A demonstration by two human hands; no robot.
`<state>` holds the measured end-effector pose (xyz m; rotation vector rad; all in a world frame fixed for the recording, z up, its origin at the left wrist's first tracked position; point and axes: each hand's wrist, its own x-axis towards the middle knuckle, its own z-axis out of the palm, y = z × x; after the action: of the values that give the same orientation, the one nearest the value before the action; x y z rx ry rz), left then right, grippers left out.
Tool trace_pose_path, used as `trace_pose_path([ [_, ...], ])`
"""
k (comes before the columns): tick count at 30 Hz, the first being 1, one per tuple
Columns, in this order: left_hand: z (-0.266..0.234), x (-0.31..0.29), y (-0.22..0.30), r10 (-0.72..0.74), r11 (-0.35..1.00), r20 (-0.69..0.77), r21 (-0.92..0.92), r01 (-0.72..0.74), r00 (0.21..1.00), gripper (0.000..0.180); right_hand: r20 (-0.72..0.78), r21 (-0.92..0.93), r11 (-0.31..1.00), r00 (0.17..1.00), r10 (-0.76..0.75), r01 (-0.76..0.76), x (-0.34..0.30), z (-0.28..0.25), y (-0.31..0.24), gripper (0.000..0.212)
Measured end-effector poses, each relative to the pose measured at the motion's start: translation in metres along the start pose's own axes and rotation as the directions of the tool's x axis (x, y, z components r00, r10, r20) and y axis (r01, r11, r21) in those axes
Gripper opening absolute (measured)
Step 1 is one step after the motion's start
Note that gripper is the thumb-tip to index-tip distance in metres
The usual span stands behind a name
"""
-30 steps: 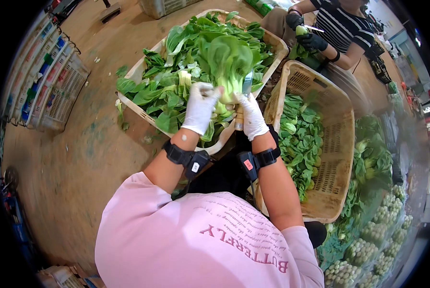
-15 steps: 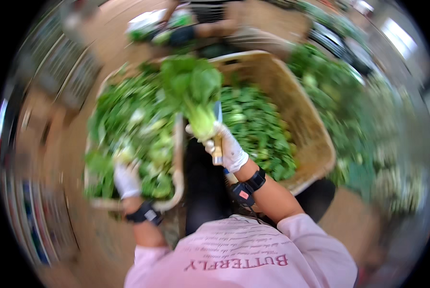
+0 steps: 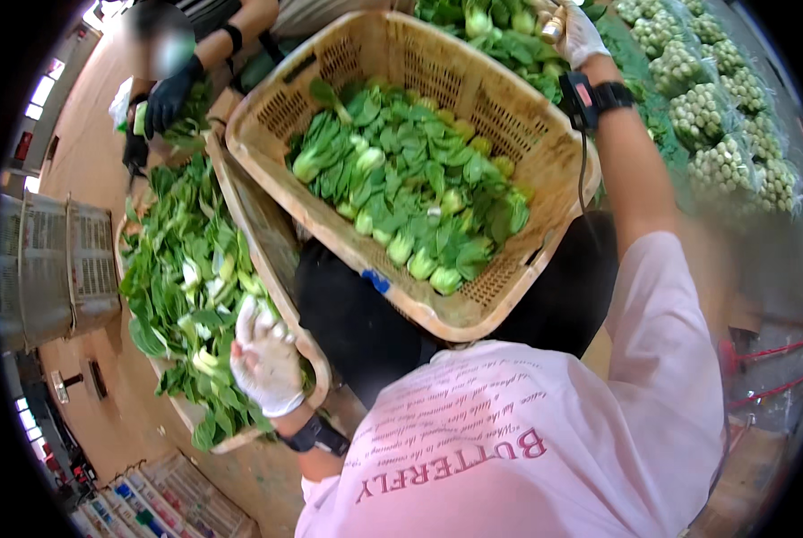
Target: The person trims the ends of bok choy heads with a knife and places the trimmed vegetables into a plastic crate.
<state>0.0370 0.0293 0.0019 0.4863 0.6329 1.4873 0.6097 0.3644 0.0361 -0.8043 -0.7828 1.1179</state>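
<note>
My left hand [image 3: 269, 363], in a white glove, is palm up with loosely bent fingers and holds nothing. It hovers over the near end of the left crate [image 3: 305, 345], which is heaped with loose bok choy [image 3: 191, 278]. At the top right, my gloved right hand [image 3: 582, 38] grips a knife [image 3: 554, 25] by its wooden handle; the blade is hidden. That hand is at a pile of leafy greens [image 3: 509, 45], partly cut off by the picture's edge. Between my knees stands a yellowish plastic crate [image 3: 545, 148] with bok choy heads [image 3: 401, 188] laid inside.
Across from me a person's dark-gloved hand [image 3: 170, 100] holds greens beside the left crate. Bagged bundles of pale green stalks [image 3: 702, 117] lie at the far right. Grey crates [image 3: 47, 260] stand at the left, with a slotted bin [image 3: 173, 498] lower down.
My right hand has swung far right to the greens pile, and the bok choy it held no longer shows in it. My left hand has come off the leaves. The view has turned right.
</note>
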Motion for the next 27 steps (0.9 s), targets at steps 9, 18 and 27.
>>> trace_pose_path([
  [9,0.023,0.023,-0.045,-0.1,0.986,0.286,-0.102,0.134,0.953,0.06,0.001,-0.947,0.262,0.812,0.584,-0.188,-0.137,0.004,0.212,0.034],
  [18,0.011,0.019,-0.048,-0.086,0.95,0.291,-0.265,0.167,0.953,0.051,0.127,-0.977,-0.11,0.912,0.391,0.183,-0.077,-0.039,0.243,0.038],
  [27,0.013,0.024,-0.048,-0.122,0.932,0.282,-0.297,0.207,0.952,0.052,-0.19,-0.903,-0.413,0.755,0.627,0.115,-0.036,-0.053,0.297,0.063],
])
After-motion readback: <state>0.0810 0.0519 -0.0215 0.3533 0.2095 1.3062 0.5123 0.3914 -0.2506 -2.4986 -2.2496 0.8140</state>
